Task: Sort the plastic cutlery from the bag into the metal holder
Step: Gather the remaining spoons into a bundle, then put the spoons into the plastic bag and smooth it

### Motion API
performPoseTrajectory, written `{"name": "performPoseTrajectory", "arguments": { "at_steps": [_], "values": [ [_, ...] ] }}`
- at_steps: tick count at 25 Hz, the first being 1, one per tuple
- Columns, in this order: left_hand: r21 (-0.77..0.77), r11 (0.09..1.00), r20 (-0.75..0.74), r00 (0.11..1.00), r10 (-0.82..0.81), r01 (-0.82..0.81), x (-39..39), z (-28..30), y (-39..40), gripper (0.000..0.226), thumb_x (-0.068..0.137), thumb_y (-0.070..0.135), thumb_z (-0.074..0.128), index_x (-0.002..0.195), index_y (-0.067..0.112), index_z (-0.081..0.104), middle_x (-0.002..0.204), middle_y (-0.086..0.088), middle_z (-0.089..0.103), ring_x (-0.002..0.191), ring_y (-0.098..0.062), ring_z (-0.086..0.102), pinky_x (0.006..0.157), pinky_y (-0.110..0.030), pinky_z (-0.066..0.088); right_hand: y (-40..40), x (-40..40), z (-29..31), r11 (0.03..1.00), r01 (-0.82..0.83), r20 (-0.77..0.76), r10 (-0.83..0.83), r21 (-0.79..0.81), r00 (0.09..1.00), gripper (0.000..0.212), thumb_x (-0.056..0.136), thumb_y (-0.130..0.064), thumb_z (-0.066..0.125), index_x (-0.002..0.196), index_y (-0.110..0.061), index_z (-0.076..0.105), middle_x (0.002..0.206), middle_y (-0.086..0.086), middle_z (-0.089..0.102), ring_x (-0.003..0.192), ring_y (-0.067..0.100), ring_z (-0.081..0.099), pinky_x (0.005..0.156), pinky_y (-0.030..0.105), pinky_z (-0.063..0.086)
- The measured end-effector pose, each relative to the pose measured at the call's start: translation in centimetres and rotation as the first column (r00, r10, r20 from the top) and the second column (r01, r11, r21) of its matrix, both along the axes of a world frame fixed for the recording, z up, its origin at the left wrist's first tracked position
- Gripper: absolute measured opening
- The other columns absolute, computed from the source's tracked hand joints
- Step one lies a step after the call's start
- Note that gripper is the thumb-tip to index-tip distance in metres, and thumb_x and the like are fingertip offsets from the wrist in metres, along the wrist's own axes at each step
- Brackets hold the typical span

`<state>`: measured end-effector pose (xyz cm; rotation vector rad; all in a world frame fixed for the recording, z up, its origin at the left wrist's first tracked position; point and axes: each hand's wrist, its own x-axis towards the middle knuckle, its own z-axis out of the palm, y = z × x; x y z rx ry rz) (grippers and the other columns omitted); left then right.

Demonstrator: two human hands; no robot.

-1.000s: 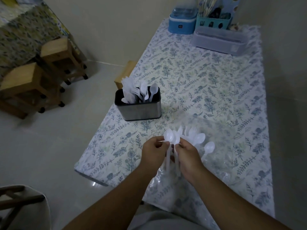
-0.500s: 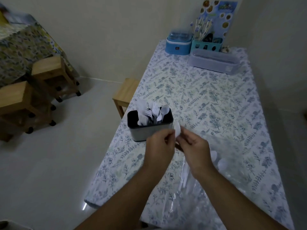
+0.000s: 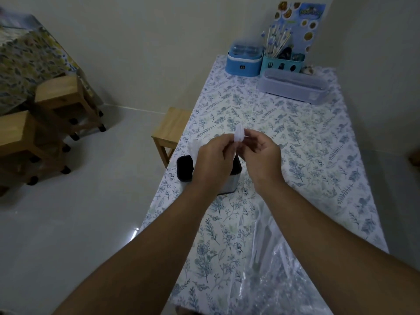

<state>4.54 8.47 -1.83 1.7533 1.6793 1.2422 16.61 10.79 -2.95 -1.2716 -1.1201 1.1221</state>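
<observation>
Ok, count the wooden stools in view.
3. One stool stands beside the table's left edge, past the holder. Two more stand at far left, by the other clothed table. Others may be hidden out of frame.

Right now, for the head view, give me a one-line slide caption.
Both hands, left hand and right hand, pinch a white plastic spoon above the black-rimmed metal holder.

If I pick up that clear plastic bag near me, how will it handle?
Probably floppy: the clear plastic bag lies crumpled and flat on the table. Likely light, being thin film. Its glossy sheen suggests it may slip in the fingers.
</observation>
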Motion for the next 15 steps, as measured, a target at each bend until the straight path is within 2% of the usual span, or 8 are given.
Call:
{"name": "performPoseTrajectory", "arguments": {
  "at_steps": [3, 4, 6, 8, 10, 13, 15],
  "values": [
    [-0.148, 0.988, -0.053, 0.998, 0.031, -0.039, 0.0, -1.0, -0.1, 0.018, 0.098, 0.019, 0.06, 0.113, 0.015, 0.069, 0.104, 0.001, 0.074, 0.096, -0.011, 0.068, 0.082, -0.025, 0.055, -0.6, 0.2, -1.3, 0.997, -0.039, 0.149, 0.048, -0.06, 0.988, 0.037, 0.089, -0.002, 0.072, 0.123, -0.016, 0.071, 0.107, 0.001, 0.078, 0.1, 0.011, 0.073, 0.097, 0.04, 0.058],
    [-0.187, 0.98, -0.114, 0.993, 0.043, -0.064, 0.1, -1.2, -0.2, 0.023, 0.097, 0.02, 0.059, 0.118, 0.015, 0.067, 0.11, -0.001, 0.073, 0.102, -0.014, 0.067, 0.086, -0.027, 0.054, -0.9, 0.4, -1.7, 0.995, -0.063, 0.229, 0.079, -0.073, 0.97, 0.039, 0.089, -0.005, 0.073, 0.127, -0.015, 0.07, 0.109, -0.001, 0.077, 0.099, 0.007, 0.072, 0.098, 0.036, 0.057],
    [-0.198, 0.974, -0.2, 0.977, 0.068, -0.108, 0.3, -1.3, -0.7, 0.029, 0.097, 0.022, 0.057, 0.124, 0.014, 0.063, 0.114, -0.002, 0.07, 0.104, -0.016, 0.065, 0.082, -0.025, 0.049, -1.8, 1.2, -2.3, 0.992, -0.102, 0.348, 0.12, -0.068, 0.93, 0.037, 0.091, -0.007, 0.072, 0.127, -0.015, 0.07, 0.11, -0.006, 0.076, 0.093, -0.005, 0.067, 0.095, 0.022, 0.055],
    [-0.152, 0.982, -0.2, 0.976, 0.083, -0.115, 0.4, -1.2, -1.9, 0.027, 0.096, 0.02, 0.057, 0.121, 0.014, 0.063, 0.109, -0.001, 0.069, 0.098, -0.016, 0.064, 0.077, -0.025, 0.049, -2.8, 2.3, -3.1, 0.992, -0.111, 0.403, 0.125, -0.057, 0.907, 0.036, 0.092, -0.011, 0.072, 0.128, -0.016, 0.069, 0.113, -0.008, 0.074, 0.098, -0.002, 0.067, 0.093, 0.017, 0.051],
    [-0.114, 0.991, -0.157, 0.986, 0.052, -0.07, 0.9, -1.8, -3.7, 0.023, 0.096, 0.019, 0.059, 0.117, 0.014, 0.065, 0.106, -0.001, 0.069, 0.093, -0.014, 0.065, 0.077, -0.028, 0.055, -4.2, 3.8, -4.3, 0.991, -0.11, 0.43, 0.13, -0.072, 0.893, 0.034, 0.093, -0.016, 0.071, 0.127, -0.016, 0.07, 0.117, -0.004, 0.075, 0.105, 0.005, 0.069, 0.096, 0.022, 0.053],
    [-0.174, 0.981, -0.137, 0.985, -0.105, 0.081, 3.1, -4.8, -7.9, 0.018, 0.095, 0.018, 0.06, 0.111, 0.018, 0.068, 0.104, 0.004, 0.069, 0.091, -0.008, 0.063, 0.082, -0.026, 0.055, -8.0, 6.7, -6.9, 0.984, -0.137, 0.494, 0.177, -0.118, 0.851, 0.022, 0.095, -0.017, 0.069, 0.115, -0.022, 0.075, 0.105, -0.01, 0.075, 0.093, -0.003, 0.067, 0.083, 0.01, 0.051],
    [-0.289, 0.91, -0.159, 0.923, -0.351, 0.296, 4.7, -8.1, -11.8, 0.019, 0.094, 0.016, 0.058, 0.109, 0.018, 0.068, 0.106, 0.002, 0.068, 0.095, -0.01, 0.06, 0.087, -0.028, 0.051, -11.6, 9.2, -9.1, 0.983, -0.127, 0.585, 0.181, -0.133, 0.79, 0.02, 0.093, -0.014, 0.069, 0.105, -0.027, 0.078, 0.093, -0.016, 0.071, 0.083, -0.001, 0.066, 0.076, 0.014, 0.05]
  ]
}}
